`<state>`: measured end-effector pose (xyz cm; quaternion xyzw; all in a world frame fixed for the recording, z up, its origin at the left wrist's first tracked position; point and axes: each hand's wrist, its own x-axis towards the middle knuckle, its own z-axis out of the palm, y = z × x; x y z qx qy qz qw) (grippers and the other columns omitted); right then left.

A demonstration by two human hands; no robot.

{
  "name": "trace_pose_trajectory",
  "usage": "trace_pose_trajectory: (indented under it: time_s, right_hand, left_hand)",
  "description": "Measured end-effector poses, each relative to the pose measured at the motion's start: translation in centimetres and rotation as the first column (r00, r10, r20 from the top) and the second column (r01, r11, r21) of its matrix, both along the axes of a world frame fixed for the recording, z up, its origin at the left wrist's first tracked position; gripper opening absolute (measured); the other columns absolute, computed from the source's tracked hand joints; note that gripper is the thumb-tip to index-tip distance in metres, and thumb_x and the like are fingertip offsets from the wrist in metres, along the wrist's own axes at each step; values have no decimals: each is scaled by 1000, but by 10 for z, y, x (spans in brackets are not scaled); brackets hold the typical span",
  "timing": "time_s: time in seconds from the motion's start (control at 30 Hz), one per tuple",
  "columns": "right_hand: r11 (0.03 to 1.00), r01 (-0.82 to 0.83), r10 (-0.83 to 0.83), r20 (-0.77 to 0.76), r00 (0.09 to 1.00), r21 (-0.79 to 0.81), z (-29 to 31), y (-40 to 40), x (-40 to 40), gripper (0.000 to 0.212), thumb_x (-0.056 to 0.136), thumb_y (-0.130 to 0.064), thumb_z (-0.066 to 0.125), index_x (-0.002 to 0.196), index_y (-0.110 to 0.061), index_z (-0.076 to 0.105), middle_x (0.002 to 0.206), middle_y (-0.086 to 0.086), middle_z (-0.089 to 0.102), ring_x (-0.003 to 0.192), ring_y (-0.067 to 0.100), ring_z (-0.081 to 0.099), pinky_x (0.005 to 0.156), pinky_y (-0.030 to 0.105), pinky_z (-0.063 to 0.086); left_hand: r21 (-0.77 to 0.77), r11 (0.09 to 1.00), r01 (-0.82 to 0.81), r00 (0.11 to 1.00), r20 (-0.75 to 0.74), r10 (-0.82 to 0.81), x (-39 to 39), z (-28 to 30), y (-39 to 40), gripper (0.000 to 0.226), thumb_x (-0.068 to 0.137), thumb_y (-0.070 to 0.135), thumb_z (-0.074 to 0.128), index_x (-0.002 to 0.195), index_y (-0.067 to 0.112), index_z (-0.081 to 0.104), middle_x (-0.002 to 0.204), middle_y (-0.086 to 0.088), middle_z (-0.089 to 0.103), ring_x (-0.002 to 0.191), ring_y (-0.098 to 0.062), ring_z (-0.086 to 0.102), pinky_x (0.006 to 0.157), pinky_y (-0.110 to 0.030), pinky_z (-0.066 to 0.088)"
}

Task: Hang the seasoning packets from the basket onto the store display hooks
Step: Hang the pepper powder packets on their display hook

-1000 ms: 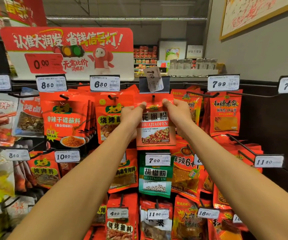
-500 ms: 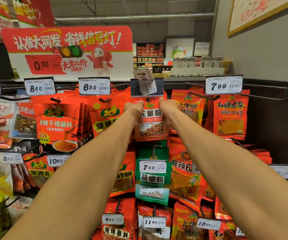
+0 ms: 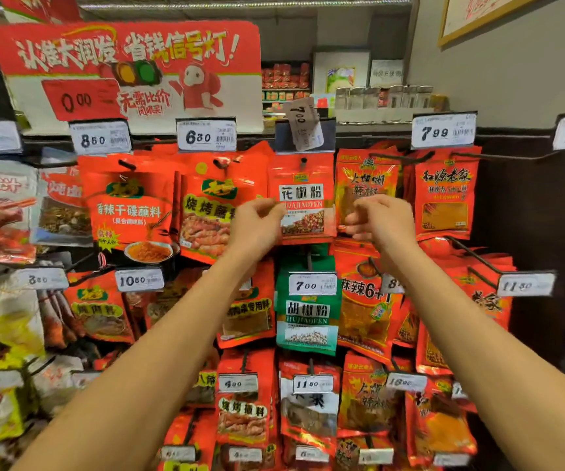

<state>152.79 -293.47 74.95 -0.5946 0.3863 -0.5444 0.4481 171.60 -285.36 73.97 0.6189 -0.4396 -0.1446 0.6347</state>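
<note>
Left hand (image 3: 257,220): fingers loosely curled, tips at the left edge of the red huajiao-powder packet (image 3: 303,198); whether they pinched the film or only brushed it could not be made out through the blur. Right hand (image 3: 381,217): fingers likewise half curled, beside the packet's right edge and in front of the neighbouring red packet (image 3: 367,185); no grip on anything could be confirmed.

Packet: hung upright on the top-row hook (image 3: 304,161), the peg showing through its hole, beneath a crooked 7.00 price tag (image 3: 303,124). Judged hung.

Progress: this packet appeared done. The basket was not in view, so the number left could not be told.

Edges and room: packets crowded both sides, a barbecue-dip packet (image 3: 213,212) just to the left. Below, a green pepper packet (image 3: 306,314) hung close under the red one's bottom edge. To the right, bare hook arms (image 3: 471,253) jutted forward near the right forearm, a likely snag. Open room lay toward the person, between the two forearms; drawing straight back looked the cleanest exit.
</note>
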Motion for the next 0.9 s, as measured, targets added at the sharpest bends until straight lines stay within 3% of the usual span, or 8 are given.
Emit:
trace_pose_trajectory:
  time_s: [0.03, 0.13, 0.23, 0.3, 0.47, 0.63, 0.77, 0.9]
  right_hand:
    - [999, -33, 32, 30, 999, 25, -3, 13, -6, 15, 94, -7, 56, 84, -10, 68, 56, 2, 69, 46, 15, 64, 42, 23, 49]
    - [991, -105, 97, 106, 990, 80, -26, 53, -20, 13, 88, -6, 57, 78, -8, 66, 55, 5, 65, 43, 18, 61, 37, 19, 42]
    - [974, -165, 146, 129, 981, 153, -64, 86, -27, 8, 82, -15, 60, 78, -8, 64, 57, 7, 64, 41, 17, 59, 37, 19, 41]
    - [961, -165, 138, 133, 981, 221, -97, 102, -28, 11, 88, -13, 58, 80, -7, 63, 58, 9, 63, 41, 16, 58, 38, 20, 42]
    - [877, -72, 75, 12, 997, 476, -195, 136, -30, 20, 94, -4, 50, 77, -8, 59, 52, 5, 59, 37, 14, 55, 37, 17, 39]
    - [740, -21, 123, -105, 987, 672, -305, 170, -32, 23, 95, -5, 49, 75, -8, 60, 52, 6, 57, 37, 16, 52, 38, 17, 37]
    - [653, 66, 247, -294, 923, 755, -409, 195, -39, 22, 96, -7, 52, 77, -8, 63, 55, 4, 66, 42, 17, 61, 42, 23, 48]
    - [509, 144, 328, -346, 879, 849, -516, 228, -52, 21, 96, -7, 58, 77, -8, 65, 54, 2, 68, 43, 15, 62, 44, 24, 50]
  left_hand:
    - [-19, 997, 69, 995, -67, -70, -2, -2, 14, 10, 98, 20, 62, 101, 16, 71, 100, 0, 76, 83, -17, 73, 75, -28, 55]
    - [-12, 977, 215, 959, -186, -213, 0, -18, 53, 16, 99, 18, 56, 90, 18, 69, 76, 1, 77, 63, -12, 72, 55, -20, 55]
    - [13, 965, 262, 926, -286, -248, 11, -56, 80, 20, 100, 15, 53, 89, 15, 70, 72, -1, 75, 54, -7, 66, 51, -17, 50]
    - [54, 960, 275, 902, -361, -238, 20, -91, 97, 20, 101, 16, 53, 90, 13, 70, 71, 0, 74, 53, -7, 64, 54, -19, 51]
    - [273, 923, 271, 837, -541, -85, 28, -197, 135, 19, 100, 12, 55, 85, 12, 67, 70, -4, 69, 50, -9, 58, 46, -17, 47]
    - [488, 831, 269, 782, -614, 107, 22, -309, 177, 23, 99, 13, 52, 82, 14, 68, 68, -2, 69, 53, -12, 60, 51, -21, 46]
    - [632, 715, 300, 713, -646, 272, 11, -409, 208, 16, 101, 18, 51, 96, 12, 66, 75, -4, 67, 60, -14, 60, 58, -25, 46]
    - [777, 549, 307, 626, -600, 499, -12, -506, 240, 13, 95, 11, 57, 92, 10, 69, 70, -3, 70, 53, -13, 62, 50, -21, 50]
